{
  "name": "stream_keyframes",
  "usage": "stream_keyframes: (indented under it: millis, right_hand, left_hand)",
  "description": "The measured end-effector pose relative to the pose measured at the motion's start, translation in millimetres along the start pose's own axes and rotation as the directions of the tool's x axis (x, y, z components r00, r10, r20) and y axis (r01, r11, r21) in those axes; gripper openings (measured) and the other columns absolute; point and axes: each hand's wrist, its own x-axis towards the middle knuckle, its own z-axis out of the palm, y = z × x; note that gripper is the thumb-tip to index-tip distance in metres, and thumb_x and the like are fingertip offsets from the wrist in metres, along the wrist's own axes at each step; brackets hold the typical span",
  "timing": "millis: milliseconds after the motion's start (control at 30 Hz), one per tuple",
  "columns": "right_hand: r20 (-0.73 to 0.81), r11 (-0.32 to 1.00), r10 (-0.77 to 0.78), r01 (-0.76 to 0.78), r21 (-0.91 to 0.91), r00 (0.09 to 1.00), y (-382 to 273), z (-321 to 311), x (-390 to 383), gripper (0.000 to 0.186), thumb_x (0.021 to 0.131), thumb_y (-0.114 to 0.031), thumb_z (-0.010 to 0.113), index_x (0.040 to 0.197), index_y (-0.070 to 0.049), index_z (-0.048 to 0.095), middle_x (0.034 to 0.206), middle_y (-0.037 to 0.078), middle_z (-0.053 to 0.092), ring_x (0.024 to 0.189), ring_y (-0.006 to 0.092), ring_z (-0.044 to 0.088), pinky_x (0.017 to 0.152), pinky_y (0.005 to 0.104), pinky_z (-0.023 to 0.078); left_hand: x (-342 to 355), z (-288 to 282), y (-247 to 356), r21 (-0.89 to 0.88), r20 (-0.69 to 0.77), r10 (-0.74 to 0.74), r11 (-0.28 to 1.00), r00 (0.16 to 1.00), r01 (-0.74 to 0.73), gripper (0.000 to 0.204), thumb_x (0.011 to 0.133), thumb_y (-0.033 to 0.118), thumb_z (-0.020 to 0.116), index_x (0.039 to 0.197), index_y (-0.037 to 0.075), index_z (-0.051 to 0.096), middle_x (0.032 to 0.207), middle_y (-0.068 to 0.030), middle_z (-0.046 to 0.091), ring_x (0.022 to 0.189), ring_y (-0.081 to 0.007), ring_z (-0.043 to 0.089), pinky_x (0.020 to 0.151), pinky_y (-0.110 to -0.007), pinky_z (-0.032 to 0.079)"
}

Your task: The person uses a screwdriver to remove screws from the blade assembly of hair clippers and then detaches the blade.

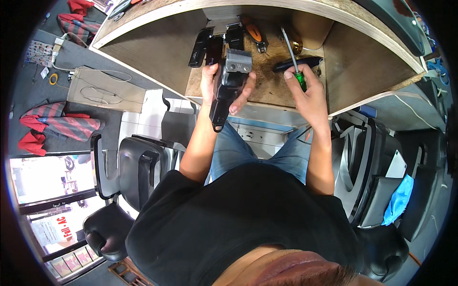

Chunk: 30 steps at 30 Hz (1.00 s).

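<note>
**Clipper in the left hand, screwdriver in the right, over a wooden shelf**

Left hand (224, 86) wrapped round a black hair clipper (228, 88), thumb on one side and fingers curled round the other, pressed against the body. Clipper held upright above the near edge of the wooden shelf (272, 88), silver blade (238, 61) at the far end, hanging loop at the near end, pointing toward the lap. Right hand (307, 93) closed on the green handle of a screwdriver (295, 57), fingers pinched round it, metal shaft slanting up and away to the far left. Screwdriver just right of the clipper, not touching it. Beyond the right hand, a dark trimmer (298, 63) lying flat on the shelf. Farther back, a row of black clippers (210, 45) standing side by side, and one with an orange body (255, 34) to their right. Below the shelf, blue jeans and a black shirt. Black barber chair (124, 181) to the near left, another chair (367, 171) to the right with a blue cloth (398, 198) on it. Red striped cloths (57, 124) on the floor far left.
</note>
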Motion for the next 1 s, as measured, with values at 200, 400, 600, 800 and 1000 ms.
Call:
stream_keyframes:
  millis: [200,400,600,800,1000]
  right_hand:
    - [0.004,1.000,-0.004,0.004,-0.008,1.000,-2,-1,-1,0.021,0.103,-0.024,0.069,0.103,-0.004,0.065,0.072,0.000,0.053,0.069,0.0076,0.044,0.063,0.0270,0.039]
    - [0.004,1.000,-0.013,0.013,-0.004,1.000,1,0,1,0.020,0.103,-0.023,0.069,0.103,-0.003,0.065,0.072,0.000,0.052,0.069,0.0077,0.044,0.062,0.0272,0.039]
    - [-0.010,0.998,-0.057,0.057,-0.007,0.998,-3,1,0,0.020,0.102,-0.022,0.069,0.103,-0.003,0.065,0.072,0.000,0.052,0.069,0.0075,0.043,0.062,0.0269,0.038]
    - [-0.009,0.998,-0.061,0.061,-0.001,0.998,0,0,0,0.019,0.103,-0.022,0.069,0.103,-0.003,0.064,0.072,0.000,0.051,0.068,0.0074,0.043,0.061,0.0272,0.038]
    - [0.002,0.998,-0.055,0.055,0.000,0.998,-1,1,0,0.020,0.103,-0.022,0.069,0.103,-0.003,0.064,0.071,0.000,0.051,0.069,0.0077,0.043,0.062,0.0276,0.038]
  left_hand:
    - [-1,13,-4,-0.010,0.077,0.081,0.997,0.994,-0.081,0.103,0.093,0.075,0.059,0.139,-0.015,0.040,0.081,-0.0156,0.056,0.046,-0.0234,0.056,0.037,-0.034,0.050]
    - [3,36,-5,0.074,-0.115,0.107,0.992,0.988,-0.099,0.100,0.097,0.078,0.046,0.143,-0.011,0.043,0.084,-0.0132,0.055,0.046,-0.0179,0.053,0.038,-0.030,0.053]
    - [5,29,-6,-0.008,0.010,0.054,0.999,0.999,-0.053,0.089,0.100,0.075,0.044,0.139,-0.005,0.047,0.096,-0.0164,0.051,0.062,-0.0181,0.055,0.036,-0.031,0.054]
    - [4,39,-19,0.094,-0.140,0.167,0.983,0.976,-0.155,0.083,0.095,0.071,0.059,0.139,0.000,0.050,0.103,-0.0134,0.050,0.081,-0.0203,0.056,0.041,-0.030,0.059]
    - [-1,19,-16,0.259,-0.176,0.212,0.952,0.961,-0.163,0.077,0.097,0.070,0.057,0.136,0.004,0.056,0.114,-0.0142,0.061,0.103,-0.0277,0.061,0.059,-0.039,0.067]
